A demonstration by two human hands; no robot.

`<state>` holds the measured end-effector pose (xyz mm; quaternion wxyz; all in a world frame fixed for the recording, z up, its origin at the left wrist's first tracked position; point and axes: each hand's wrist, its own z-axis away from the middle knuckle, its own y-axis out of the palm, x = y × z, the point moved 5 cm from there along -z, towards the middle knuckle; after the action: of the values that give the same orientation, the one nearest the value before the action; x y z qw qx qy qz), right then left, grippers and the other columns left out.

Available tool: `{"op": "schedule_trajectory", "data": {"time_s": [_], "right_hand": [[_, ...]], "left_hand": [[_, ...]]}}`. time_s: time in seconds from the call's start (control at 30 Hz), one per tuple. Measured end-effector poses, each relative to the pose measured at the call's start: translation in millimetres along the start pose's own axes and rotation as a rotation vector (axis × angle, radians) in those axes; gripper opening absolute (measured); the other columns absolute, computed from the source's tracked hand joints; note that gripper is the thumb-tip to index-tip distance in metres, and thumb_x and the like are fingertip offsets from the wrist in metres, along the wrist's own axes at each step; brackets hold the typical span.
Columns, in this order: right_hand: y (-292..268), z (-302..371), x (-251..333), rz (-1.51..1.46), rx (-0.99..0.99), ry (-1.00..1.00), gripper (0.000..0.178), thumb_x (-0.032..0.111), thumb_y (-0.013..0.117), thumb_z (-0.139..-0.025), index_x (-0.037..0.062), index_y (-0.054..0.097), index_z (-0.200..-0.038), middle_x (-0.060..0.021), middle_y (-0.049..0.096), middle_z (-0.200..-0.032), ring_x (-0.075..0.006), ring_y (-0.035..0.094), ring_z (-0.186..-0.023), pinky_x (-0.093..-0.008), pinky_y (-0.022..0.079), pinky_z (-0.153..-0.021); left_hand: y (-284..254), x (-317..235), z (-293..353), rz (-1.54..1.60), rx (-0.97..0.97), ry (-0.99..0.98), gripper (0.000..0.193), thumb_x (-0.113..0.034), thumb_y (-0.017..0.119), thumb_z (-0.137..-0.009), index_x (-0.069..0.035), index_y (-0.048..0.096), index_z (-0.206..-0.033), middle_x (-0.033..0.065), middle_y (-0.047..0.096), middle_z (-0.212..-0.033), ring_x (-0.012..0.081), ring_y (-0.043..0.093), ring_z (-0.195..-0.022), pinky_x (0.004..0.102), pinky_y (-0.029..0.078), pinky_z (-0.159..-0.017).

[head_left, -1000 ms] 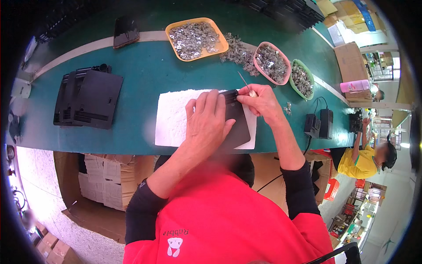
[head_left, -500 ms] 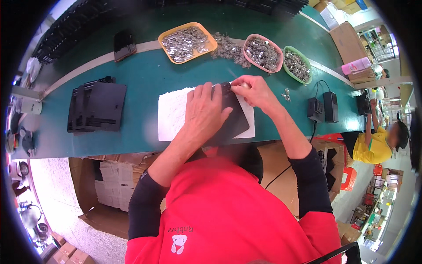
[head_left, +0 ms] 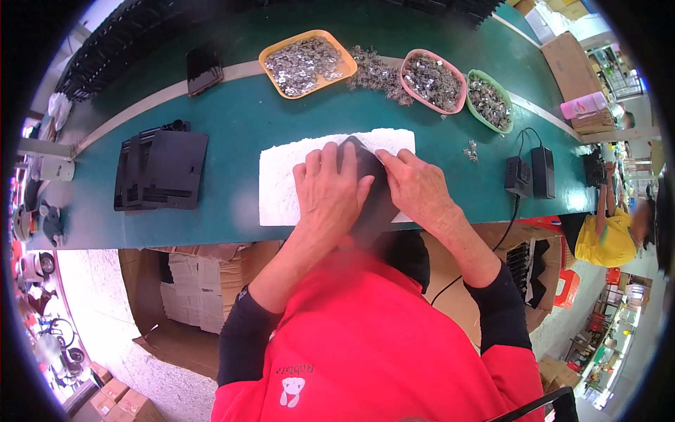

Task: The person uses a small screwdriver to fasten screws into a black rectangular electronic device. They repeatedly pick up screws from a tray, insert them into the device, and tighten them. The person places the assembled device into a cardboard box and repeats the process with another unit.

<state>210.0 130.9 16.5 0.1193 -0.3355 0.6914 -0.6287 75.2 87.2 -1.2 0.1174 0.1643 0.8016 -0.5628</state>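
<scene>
A black plastic panel (head_left: 377,195) is held tilted over a white foam pad (head_left: 275,184), one corner pointing away from me. My left hand (head_left: 327,188) is closed on the panel's left side, thumb lying across its face. At the panel's upper right edge, my right hand (head_left: 420,188) is closed with thumb and forefinger together. Whatever sits in those right fingers is too small and hidden to make out. Beyond the pad, small metal clips fill a yellow tray (head_left: 344,76), a pink basket (head_left: 460,105) and a green basket (head_left: 508,126).
Loose clips (head_left: 380,74) lie between the yellow tray and pink basket. Stacked black plastic parts (head_left: 165,169) rest at left, and a dark phone-like slab (head_left: 204,70) behind them. Two black adapter boxes (head_left: 519,177) with cables stand right. A person in yellow (head_left: 608,239) is beyond.
The panel has turned and tilted over the pad. My right hand has drawn nearer and lower along its edge. The thin tool with a pale handle in my right fingers no longer shows.
</scene>
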Motion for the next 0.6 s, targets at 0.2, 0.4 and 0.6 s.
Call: {"op": "schedule_trajectory", "data": {"time_s": [0.2,0.4,0.6], "right_hand": [[6,0,-2,0.021,0.045,0.002,0.029,0.009,0.055,-0.084,0.0055,0.057,-0.112,-0.0120,0.061,-0.072,-0.0319,0.065,-0.063,-0.0416,0.052,-0.055],[10,-2,2,0.153,0.189,0.013,0.034,0.008,0.055,-0.083,0.0025,0.054,-0.116,-0.0129,0.061,-0.072,-0.0300,0.066,-0.063,-0.0399,0.053,-0.055],[17,1,22,0.423,0.301,-0.062,0.055,0.008,0.055,-0.082,-0.0077,0.045,-0.133,-0.0128,0.060,-0.076,-0.0246,0.065,-0.060,-0.0343,0.053,-0.050]], "left_hand": [[-1,1,-4,-0.013,0.048,-0.007,0.055,-0.031,0.070,-0.076,-0.003,0.058,-0.122,0.0152,0.053,-0.119,0.0309,0.050,-0.106,0.0431,0.038,-0.085],[1,0,-3,0.007,0.027,-0.001,0.055,-0.030,0.070,-0.075,-0.003,0.058,-0.122,0.0152,0.054,-0.118,0.0304,0.051,-0.104,0.0427,0.038,-0.084],[-1,0,-6,0.028,0.080,-0.014,0.054,-0.027,0.070,-0.076,-0.001,0.058,-0.122,0.0153,0.054,-0.116,0.0303,0.051,-0.102,0.0426,0.038,-0.082]]}}
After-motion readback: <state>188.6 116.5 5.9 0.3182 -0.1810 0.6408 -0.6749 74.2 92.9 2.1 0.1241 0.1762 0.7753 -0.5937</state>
